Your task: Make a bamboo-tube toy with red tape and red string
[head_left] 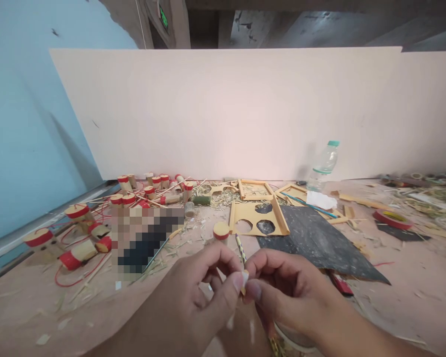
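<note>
While I monitor from the head camera, the left hand (211,285) pinches a small white piece (245,279) against a patterned stick (241,247), between thumb and fingertips. The right hand (288,285) brings thumb and forefinger together just beside it; I cannot tell whether they grip. I judge the step in hand as working the white piece on the stick; the next move calls for a steady pinch and small fingertip adjustments. Just beyond stands a red-rimmed cylinder (221,231); farther off lies a cut-out frame (251,210).
</note>
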